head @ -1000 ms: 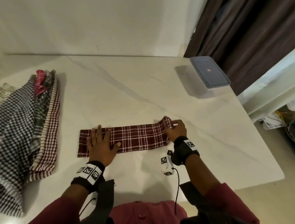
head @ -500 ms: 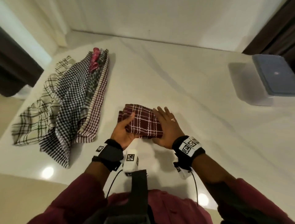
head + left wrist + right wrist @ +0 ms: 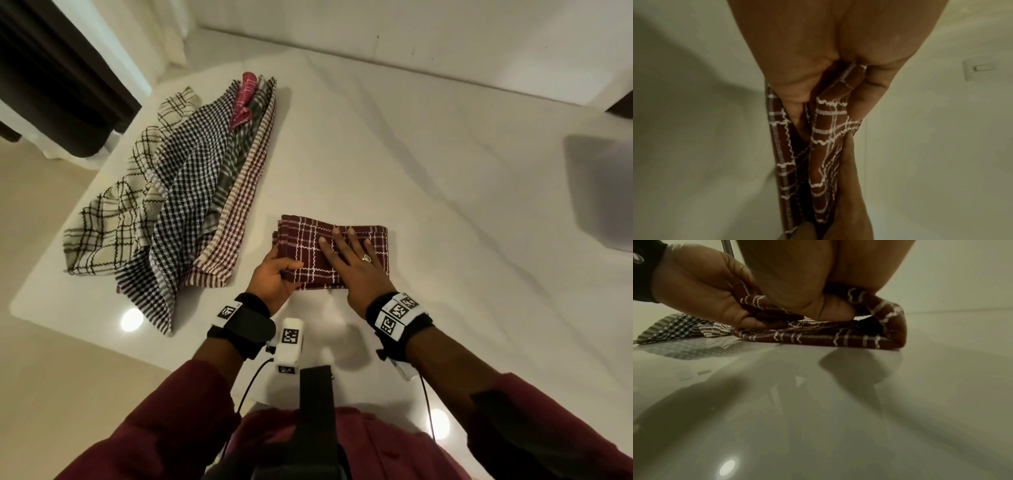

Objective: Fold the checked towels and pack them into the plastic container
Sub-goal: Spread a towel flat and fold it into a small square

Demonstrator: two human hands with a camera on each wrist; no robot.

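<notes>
A maroon checked towel lies folded into a small rectangle on the white table. My left hand grips its near left edge, thumb on top and fingers tucked between the layers, as the left wrist view shows on the maroon towel. My right hand lies flat on top of the towel with straight fingers pressing it down. In the right wrist view the maroon towel bulges at its right fold under my palm. The plastic container stands blurred at the right edge.
A pile of unfolded checked towels lies spread at the table's left side, close to the maroon towel, also seen as the pile of towels. A wall runs behind the table. The table's near edge is just under my wrists.
The long maroon strip was folded over into a small rectangle. My right hand has gone from its end to lying flat on top; my left hand now grips the left edge.
</notes>
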